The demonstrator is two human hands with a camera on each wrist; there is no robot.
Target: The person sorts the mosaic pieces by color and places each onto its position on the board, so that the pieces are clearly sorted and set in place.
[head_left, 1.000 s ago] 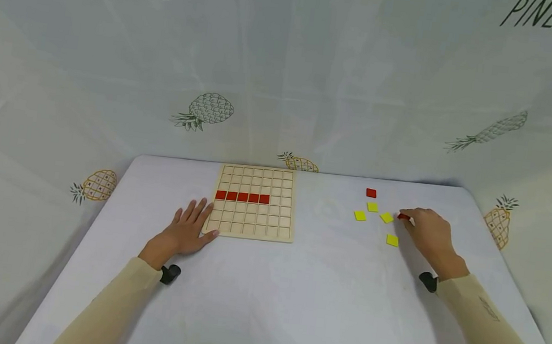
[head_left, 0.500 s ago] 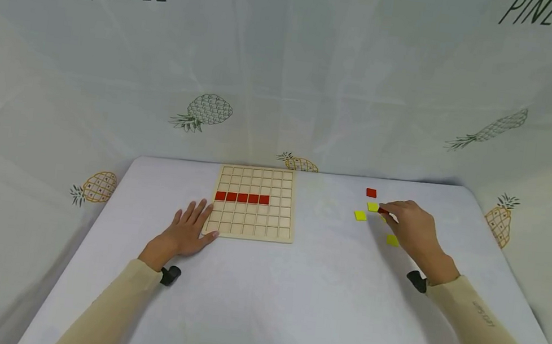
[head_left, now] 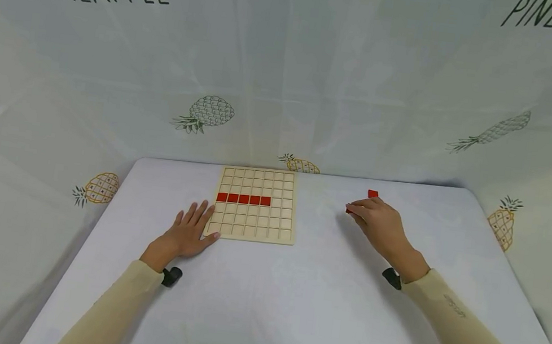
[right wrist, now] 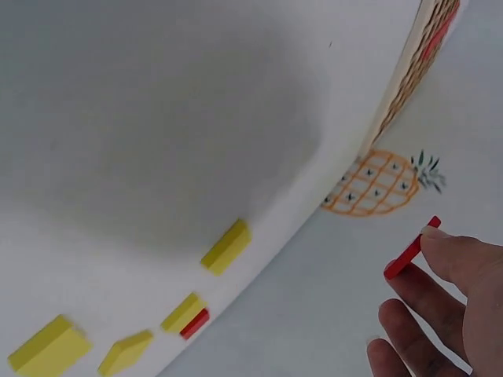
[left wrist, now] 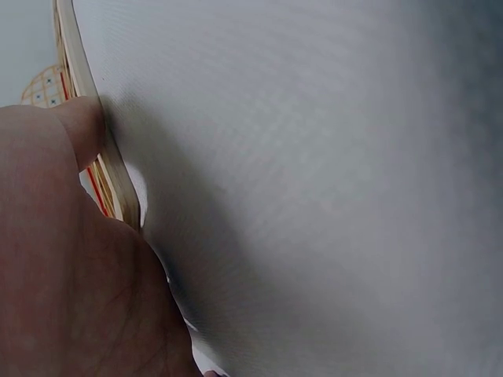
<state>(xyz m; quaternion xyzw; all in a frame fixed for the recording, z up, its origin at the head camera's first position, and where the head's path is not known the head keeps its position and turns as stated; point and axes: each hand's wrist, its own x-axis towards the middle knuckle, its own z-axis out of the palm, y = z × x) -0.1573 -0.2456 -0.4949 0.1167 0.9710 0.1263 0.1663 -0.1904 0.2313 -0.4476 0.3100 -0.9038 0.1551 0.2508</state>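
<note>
A pale gridded board (head_left: 277, 223) lies on the table, with a row of several red square tiles (head_left: 244, 199) set in its cells from the left side. At its lower left corner my left hand (head_left: 185, 236) rests with fingers spread, thumb along the near edge. My right hand (head_left: 384, 227) is to the right of the board and pinches a red square tile (right wrist: 413, 250) between thumb and fingertip, raised over the table. Several yellow tiles (right wrist: 226, 247) lie below in the right wrist view; the hand hides them in the head view. Another red tile (head_left: 373, 194) lies just beyond the hand.
The white table (head_left: 260, 306) ends at the back against a hanging cloth (head_left: 367, 91) printed with pineapples. Black wrist bands with cameras (head_left: 172, 277) sit at both wrists.
My right hand has moved left with the red tile, away from where that tile lay and over the yellow tiles toward the board. The left hand has stayed in place.
</note>
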